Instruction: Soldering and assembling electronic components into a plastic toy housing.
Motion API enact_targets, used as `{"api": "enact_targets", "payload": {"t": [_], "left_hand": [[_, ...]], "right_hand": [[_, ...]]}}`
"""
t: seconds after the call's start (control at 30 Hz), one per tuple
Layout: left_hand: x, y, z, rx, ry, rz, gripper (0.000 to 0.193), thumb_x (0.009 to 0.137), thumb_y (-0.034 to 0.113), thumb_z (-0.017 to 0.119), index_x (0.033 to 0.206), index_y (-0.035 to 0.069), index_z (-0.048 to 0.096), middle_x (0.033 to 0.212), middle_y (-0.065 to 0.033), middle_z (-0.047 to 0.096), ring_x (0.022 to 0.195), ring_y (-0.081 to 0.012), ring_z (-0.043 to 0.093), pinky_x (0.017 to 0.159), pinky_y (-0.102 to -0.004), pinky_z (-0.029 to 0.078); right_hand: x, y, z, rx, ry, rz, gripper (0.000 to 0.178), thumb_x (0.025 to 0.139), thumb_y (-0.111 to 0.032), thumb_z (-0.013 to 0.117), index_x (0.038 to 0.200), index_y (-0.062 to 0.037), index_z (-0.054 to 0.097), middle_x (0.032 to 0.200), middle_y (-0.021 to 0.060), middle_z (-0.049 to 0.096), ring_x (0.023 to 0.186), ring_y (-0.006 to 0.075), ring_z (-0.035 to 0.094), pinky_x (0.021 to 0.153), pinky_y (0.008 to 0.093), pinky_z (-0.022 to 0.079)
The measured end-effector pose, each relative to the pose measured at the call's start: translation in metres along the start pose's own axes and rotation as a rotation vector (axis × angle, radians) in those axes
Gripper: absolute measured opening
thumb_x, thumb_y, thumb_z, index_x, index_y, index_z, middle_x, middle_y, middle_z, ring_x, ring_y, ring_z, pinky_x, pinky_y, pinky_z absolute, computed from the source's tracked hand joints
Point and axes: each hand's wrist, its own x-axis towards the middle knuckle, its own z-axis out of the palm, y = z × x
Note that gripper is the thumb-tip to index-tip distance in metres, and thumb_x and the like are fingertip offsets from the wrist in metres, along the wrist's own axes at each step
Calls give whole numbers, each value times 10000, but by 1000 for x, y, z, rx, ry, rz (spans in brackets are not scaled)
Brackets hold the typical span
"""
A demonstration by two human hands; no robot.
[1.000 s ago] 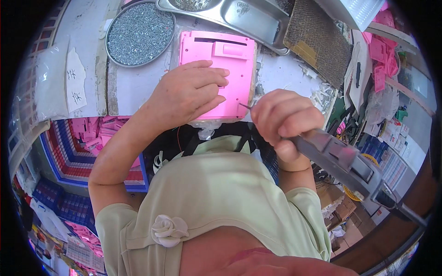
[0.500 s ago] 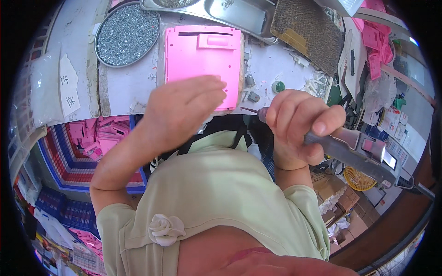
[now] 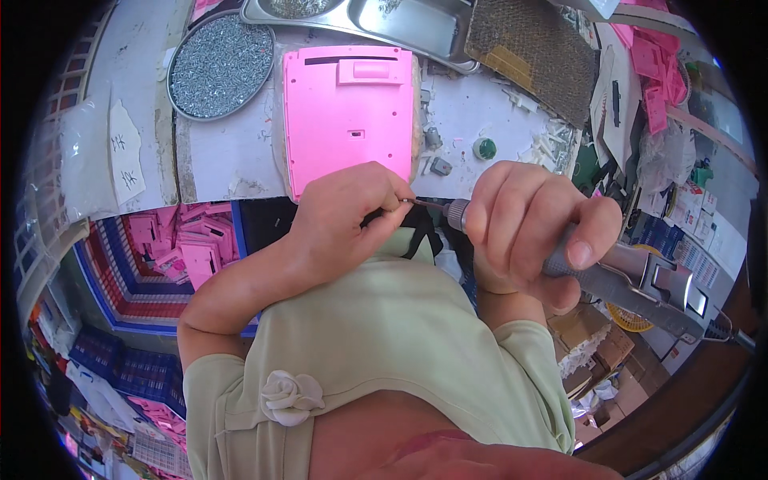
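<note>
My right hand is wrapped round a grey electric screwdriver, its thin bit pointing left. At the bit's tip, the thumb and fingertips of my left hand pinch what looks like a small screw, mostly hidden by the fingers. Both hands are just off the bench's near edge. Behind the left hand lies a flat pink plastic panel with a long slot, a raised block and several small holes. It rests on a pad, whose edges show at its sides.
A round dish of small screws stands at the back left, beside a metal tray. Brown board lies at the back right. Grey parts and a green cap sit right of the panel. A blue crate holds pink parts at lower left.
My left hand has come off the panel toward me, closing into a pinch at the bit's tip. The screwdriver in my right hand has moved slightly nearer and to the right.
</note>
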Motion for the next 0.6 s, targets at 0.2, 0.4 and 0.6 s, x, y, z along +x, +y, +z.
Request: {"api": "enact_targets", "payload": {"t": [0.2,0.4,0.6], "left_hand": [[-3,-1,0,154,23,145,205,784,-17,761,842,39,572,877,-100,678,756,-296,667,654,-381,536],[2,3,1,345,-29,245,196,771,-10,768,856,32,597,871,-110,671,770,-291,671,651,-383,535],[18,2,10,274,55,152,181,784,-9,777,817,52,610,833,-105,692,722,-288,676,628,-372,529]], "right_hand": [[-2,7,0,2,-44,32,343,924,-259,765,1157,-102,567,644,2,579,516,149,543,492,297,446],[-14,3,14,-282,188,202,344,926,-260,762,1142,-118,536,655,-4,563,496,108,503,477,288,434],[22,0,18,-294,434,406,278,863,-49,760,1099,-13,617,721,12,616,608,80,572,555,250,462]]}}
